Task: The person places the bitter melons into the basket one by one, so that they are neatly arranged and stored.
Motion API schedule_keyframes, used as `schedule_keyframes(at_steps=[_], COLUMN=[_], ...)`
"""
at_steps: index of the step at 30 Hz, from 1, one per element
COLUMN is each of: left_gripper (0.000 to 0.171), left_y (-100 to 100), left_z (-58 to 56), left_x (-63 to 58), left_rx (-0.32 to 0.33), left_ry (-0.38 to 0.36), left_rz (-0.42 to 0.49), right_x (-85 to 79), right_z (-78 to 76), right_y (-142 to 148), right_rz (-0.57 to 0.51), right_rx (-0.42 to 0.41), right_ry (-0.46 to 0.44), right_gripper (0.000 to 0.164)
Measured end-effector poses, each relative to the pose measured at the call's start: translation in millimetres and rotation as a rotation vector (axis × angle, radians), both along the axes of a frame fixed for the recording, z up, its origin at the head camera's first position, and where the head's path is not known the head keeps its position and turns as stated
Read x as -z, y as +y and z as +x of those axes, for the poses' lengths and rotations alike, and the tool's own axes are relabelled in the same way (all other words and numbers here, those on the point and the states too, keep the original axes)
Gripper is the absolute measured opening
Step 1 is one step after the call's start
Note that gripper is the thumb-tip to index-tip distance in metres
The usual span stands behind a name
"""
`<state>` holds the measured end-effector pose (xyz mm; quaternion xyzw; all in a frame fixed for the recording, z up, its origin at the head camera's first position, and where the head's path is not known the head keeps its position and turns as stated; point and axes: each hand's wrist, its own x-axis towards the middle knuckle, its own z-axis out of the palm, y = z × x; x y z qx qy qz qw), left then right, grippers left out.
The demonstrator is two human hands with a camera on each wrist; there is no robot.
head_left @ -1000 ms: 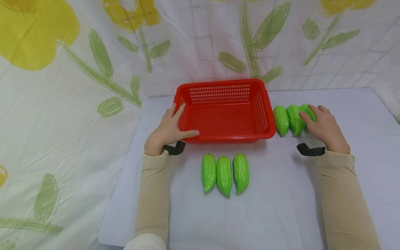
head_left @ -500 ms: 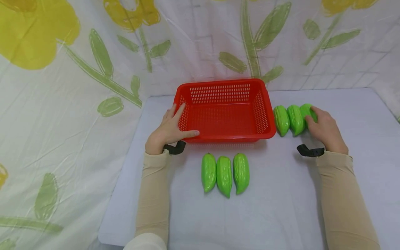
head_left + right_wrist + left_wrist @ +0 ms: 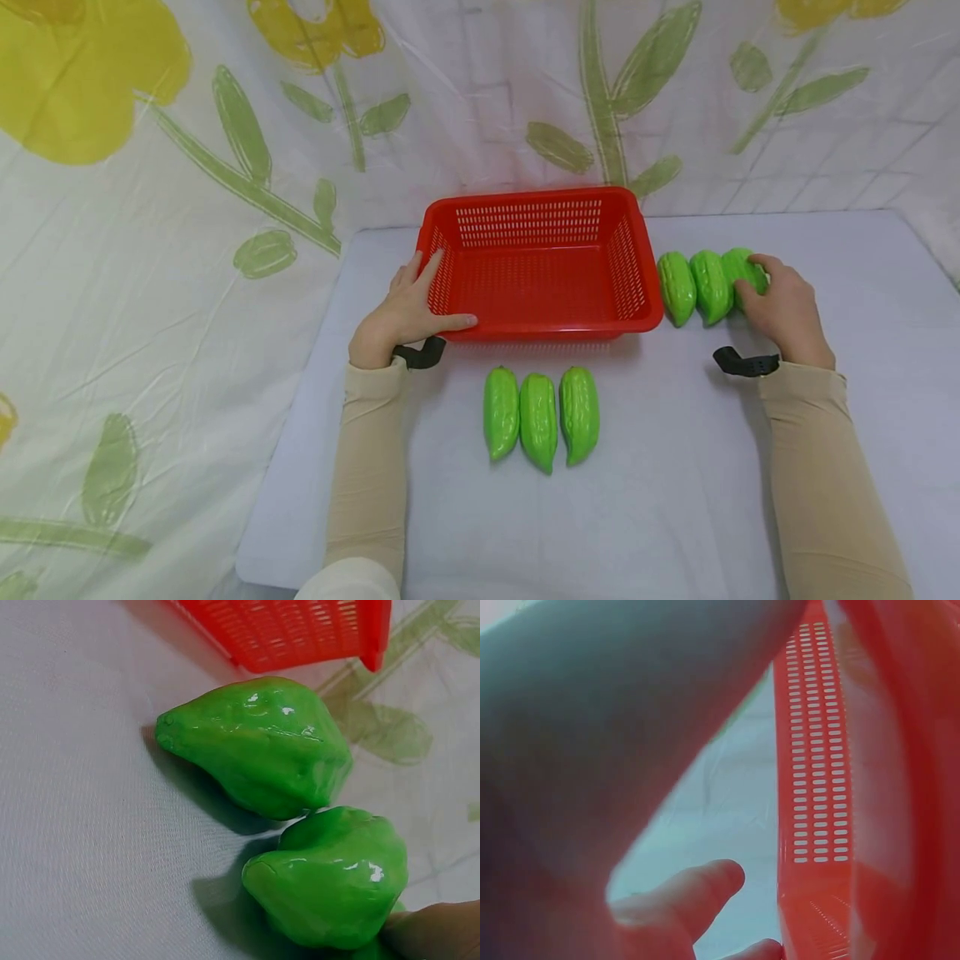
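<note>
In the head view a red plastic basket point(image 3: 536, 287) stands on the table, its floor bare. My left hand point(image 3: 401, 312) rests spread on its left end, thumb along the front rim and fingers near the left rim. To the right of the basket lie three glossy green bitter melons in a row. My right hand point(image 3: 783, 308) pinches the outermost bitter melon point(image 3: 741, 267) between thumb and fingers, partly covering it. The middle bitter melon point(image 3: 330, 877) and the one nearest the basket point(image 3: 259, 746) show fully in the right wrist view, with my thumb point(image 3: 439, 930) at the lower edge.
Three more green bitter melons point(image 3: 538, 421) lie side by side in front of the basket. The table point(image 3: 645, 508) has a pale cover. Behind it hangs a flower-printed curtain point(image 3: 495, 108), close to the basket's back wall.
My right hand's thumb and fingers have closed in on the outermost bitter melon, which has shifted slightly to the right. My left hand has stayed at the basket.
</note>
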<state>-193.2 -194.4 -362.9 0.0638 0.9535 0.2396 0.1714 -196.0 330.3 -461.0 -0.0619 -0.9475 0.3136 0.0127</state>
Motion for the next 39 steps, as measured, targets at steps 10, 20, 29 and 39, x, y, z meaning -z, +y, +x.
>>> schedule_keyframes(at_steps=[10,20,29,39], left_gripper=[0.124,0.124,0.123,0.122], left_y=[-0.7,-0.8,-1.0,-2.3], left_z=[-1.0,-1.4,-2.0,-3.2], left_x=[3.1,3.6,4.8,6.1], left_rx=[0.008,0.023,0.024,0.026], left_ry=[-0.012,-0.009,-0.021,-0.037], left_rz=[-0.017,-0.035,-0.031,-0.011], right_x=[-2.0,-0.8,-0.2,-6.8], right_z=[1.1,0.4,0.0,3.3], right_y=[-0.8,-0.2,0.1,-1.1], right_rz=[-0.008,-0.008,-0.004,-0.04], right_rx=[0.013,0.015,0.015,0.068], right_ry=[0.0,-0.005,0.017,0.052], right_gripper=[0.064,0.064,0.063,0.063])
